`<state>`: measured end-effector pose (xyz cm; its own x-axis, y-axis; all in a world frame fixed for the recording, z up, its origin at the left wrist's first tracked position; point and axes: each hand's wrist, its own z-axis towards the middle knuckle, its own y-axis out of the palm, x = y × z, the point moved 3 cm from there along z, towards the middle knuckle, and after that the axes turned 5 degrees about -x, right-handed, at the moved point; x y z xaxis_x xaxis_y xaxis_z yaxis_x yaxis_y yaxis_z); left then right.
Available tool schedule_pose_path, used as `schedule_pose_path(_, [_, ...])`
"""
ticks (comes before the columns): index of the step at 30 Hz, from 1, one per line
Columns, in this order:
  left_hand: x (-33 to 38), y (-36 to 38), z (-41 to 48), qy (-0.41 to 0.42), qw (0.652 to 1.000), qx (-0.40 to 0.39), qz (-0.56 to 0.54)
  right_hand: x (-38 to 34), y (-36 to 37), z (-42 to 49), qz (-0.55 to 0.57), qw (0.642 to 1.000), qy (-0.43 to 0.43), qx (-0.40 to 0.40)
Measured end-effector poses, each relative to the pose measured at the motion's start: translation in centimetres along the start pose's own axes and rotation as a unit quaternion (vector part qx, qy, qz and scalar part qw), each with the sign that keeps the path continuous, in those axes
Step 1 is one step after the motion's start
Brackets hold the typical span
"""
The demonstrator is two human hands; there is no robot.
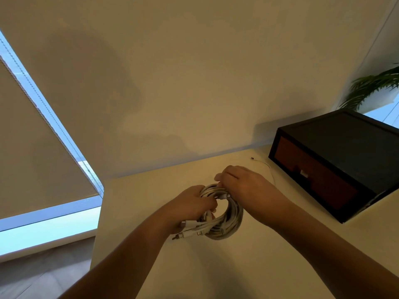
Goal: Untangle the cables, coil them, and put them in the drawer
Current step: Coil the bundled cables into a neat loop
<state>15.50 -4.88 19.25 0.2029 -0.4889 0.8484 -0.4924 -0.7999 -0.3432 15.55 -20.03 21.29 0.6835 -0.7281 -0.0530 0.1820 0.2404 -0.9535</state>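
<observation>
A thick coil of white cables (pixel 231 221) hangs just above the pale table (pixel 248 266), held between both hands. My left hand (pixel 192 203) grips the coil's left side, and several plug ends stick out below it. My right hand (pixel 244 184) closes over the coil's top right. A loose thin white cable (pixel 266 167) trails from under my right hand across the table towards the back. The drawer box (pixel 336 156), dark with a brown drawer front (pixel 313 175), stands at the right, and its drawer is shut.
A plain wall rises behind the table. A window with a roller blind (pixel 32 147) is at the left, beyond the table's left edge. A green plant (pixel 371 85) stands behind the drawer box.
</observation>
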Motion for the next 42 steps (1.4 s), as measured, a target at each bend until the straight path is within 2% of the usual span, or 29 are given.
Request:
schedule_pose_path(7, [-0.2,0.1,0.2,-0.010,1.000,0.006,0.012,0.4,-0.9,-0.4,0.097,0.995,0.000,-0.033])
schedule_pose_path(13, [0.0,0.1,0.3,-0.008,0.999,-0.012,0.030,0.0,-0.7,-0.9,-0.019,0.998,-0.044,-0.040])
schedule_pose_path(17, [0.1,0.2,0.1,0.004,0.998,-0.032,0.049,0.2,-0.5,-1.0,-0.032,0.998,-0.057,-0.024])
schedule_pose_path(19, [0.3,0.3,-0.1,0.013,0.998,-0.030,0.054,0.5,-0.5,-0.8,0.004,0.999,-0.038,-0.010])
schedule_pose_path(22, [0.7,0.3,-0.1,0.040,0.996,-0.013,0.080,0.8,-1.0,-0.4,0.104,0.994,0.046,-0.011])
schedule_pose_path(24, [0.7,0.1,-0.1,0.055,0.994,0.000,0.095,1.2,-1.3,-0.4,0.161,0.980,0.110,-0.032])
schedule_pose_path(28, [0.7,0.1,-0.1,0.059,0.995,0.015,0.083,1.9,-1.5,-0.5,0.254,0.948,0.176,-0.075])
schedule_pose_path(35, [0.3,0.3,0.1,0.063,0.994,0.047,0.070,1.8,-0.1,-1.3,0.431,0.854,0.268,-0.112])
schedule_pose_path(42, [-0.2,1.2,0.2,0.061,0.997,0.043,0.030,1.4,0.7,-2.5,0.502,0.797,0.296,-0.158])
